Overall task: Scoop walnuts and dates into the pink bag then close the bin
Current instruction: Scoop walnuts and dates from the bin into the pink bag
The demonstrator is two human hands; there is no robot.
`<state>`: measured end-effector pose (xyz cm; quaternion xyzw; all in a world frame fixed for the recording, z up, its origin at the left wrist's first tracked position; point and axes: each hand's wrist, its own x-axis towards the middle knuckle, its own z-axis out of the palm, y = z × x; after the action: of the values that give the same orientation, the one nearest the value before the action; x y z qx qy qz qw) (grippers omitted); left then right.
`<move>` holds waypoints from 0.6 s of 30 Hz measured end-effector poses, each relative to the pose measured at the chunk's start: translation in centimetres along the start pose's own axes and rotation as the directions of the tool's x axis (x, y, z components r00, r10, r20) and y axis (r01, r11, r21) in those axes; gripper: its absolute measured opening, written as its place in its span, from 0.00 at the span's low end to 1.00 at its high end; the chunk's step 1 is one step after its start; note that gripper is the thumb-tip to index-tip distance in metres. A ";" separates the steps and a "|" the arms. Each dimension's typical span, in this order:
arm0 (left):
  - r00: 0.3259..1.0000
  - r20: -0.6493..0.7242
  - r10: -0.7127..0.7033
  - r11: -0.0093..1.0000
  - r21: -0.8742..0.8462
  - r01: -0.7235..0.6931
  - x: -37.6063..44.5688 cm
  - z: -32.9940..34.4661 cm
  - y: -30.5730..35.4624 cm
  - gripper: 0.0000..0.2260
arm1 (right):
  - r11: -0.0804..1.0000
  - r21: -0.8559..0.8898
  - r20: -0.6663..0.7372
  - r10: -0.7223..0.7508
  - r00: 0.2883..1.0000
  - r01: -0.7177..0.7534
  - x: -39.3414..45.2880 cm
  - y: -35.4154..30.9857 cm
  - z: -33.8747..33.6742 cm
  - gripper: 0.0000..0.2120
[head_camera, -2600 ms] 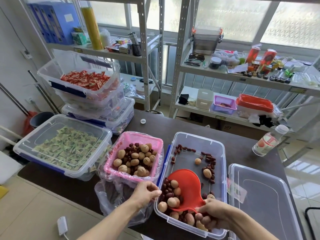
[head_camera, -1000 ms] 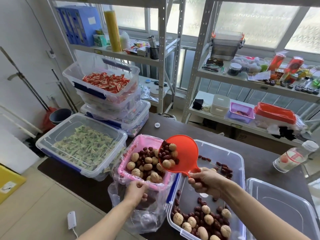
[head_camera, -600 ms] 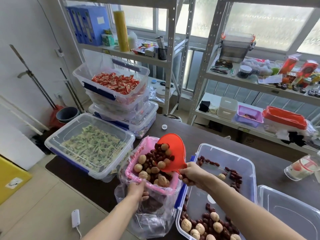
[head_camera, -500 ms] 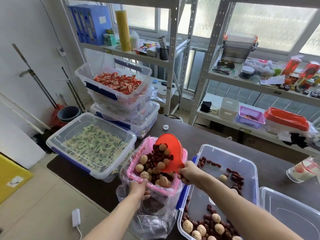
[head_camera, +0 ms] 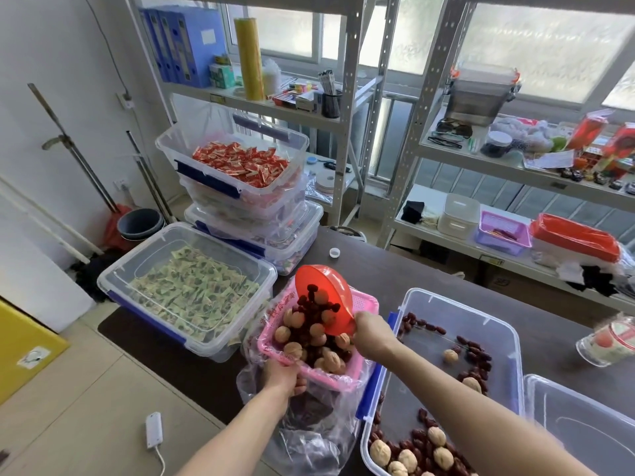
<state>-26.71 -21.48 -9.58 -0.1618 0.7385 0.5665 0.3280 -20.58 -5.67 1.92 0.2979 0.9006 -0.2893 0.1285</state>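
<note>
My right hand (head_camera: 372, 334) grips the handle of a red scoop (head_camera: 326, 305), tipped steeply over the pink bag (head_camera: 364, 305); walnuts and dates are sliding out of it. The pink bag's mouth is filled with walnuts (head_camera: 331, 360) and dark dates. My left hand (head_camera: 283, 376) pinches the bag's near rim together with clear plastic (head_camera: 319, 441) hanging below. Right of the bag stands the open clear bin (head_camera: 457, 304) with scattered dates and a cluster of walnuts (head_camera: 409, 453) at its near end. The bin's clear lid (head_camera: 591, 427) lies at the far right.
A closed bin of green-wrapped sweets (head_camera: 192, 290) sits left of the bag, with stacked bins of red sweets (head_camera: 240, 166) behind it. A lying plastic bottle (head_camera: 608, 345) and a small white cap (head_camera: 334, 252) are on the dark table. Metal shelves stand behind.
My right hand lifted the loaded scoop from the bin, carried it left over the pink bag and tilted it further; nuts and dates now pour out. My left hand keeps holding the bag's rim.
</note>
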 end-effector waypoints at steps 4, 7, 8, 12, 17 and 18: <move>1.000 -0.003 -0.014 1.000 0.023 0.014 0.1 -0.1 0.0 0.08 | 0.998 -0.068 -0.074 -0.022 0.997 0.017 0.0 -0.1 0.2 0.12; 1.000 0.001 -0.011 1.000 0.026 0.011 0.0 -0.2 0.1 0.08 | 0.987 -0.143 -0.154 -0.093 0.984 0.071 -0.2 -0.1 -0.2 0.12; 1.000 -0.001 -0.009 1.000 0.030 0.009 0.0 -0.2 0.1 0.07 | 0.981 -0.169 -0.187 -0.123 0.975 0.091 -0.2 0.0 -0.3 0.11; 1.000 -0.012 0.009 0.999 0.043 -0.009 -0.1 -0.3 0.0 0.06 | 0.960 -0.219 -0.313 -0.237 0.920 0.173 -0.1 0.6 -0.5 0.10; 0.999 0.033 -0.008 0.999 0.046 0.006 -0.6 -0.3 -0.1 0.04 | 0.971 -0.208 -0.338 -0.185 0.923 0.119 -0.2 1.5 -0.7 0.11; 0.999 0.042 -0.015 0.999 0.048 0.013 -0.7 -0.3 -0.2 0.04 | 0.975 -0.201 -0.335 -0.159 0.929 0.095 -0.2 1.7 -0.8 0.11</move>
<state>-26.13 -21.90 -9.23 -0.1470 0.7433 0.5498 0.3514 -19.44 -4.21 1.88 0.2724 0.9490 -0.1566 -0.0257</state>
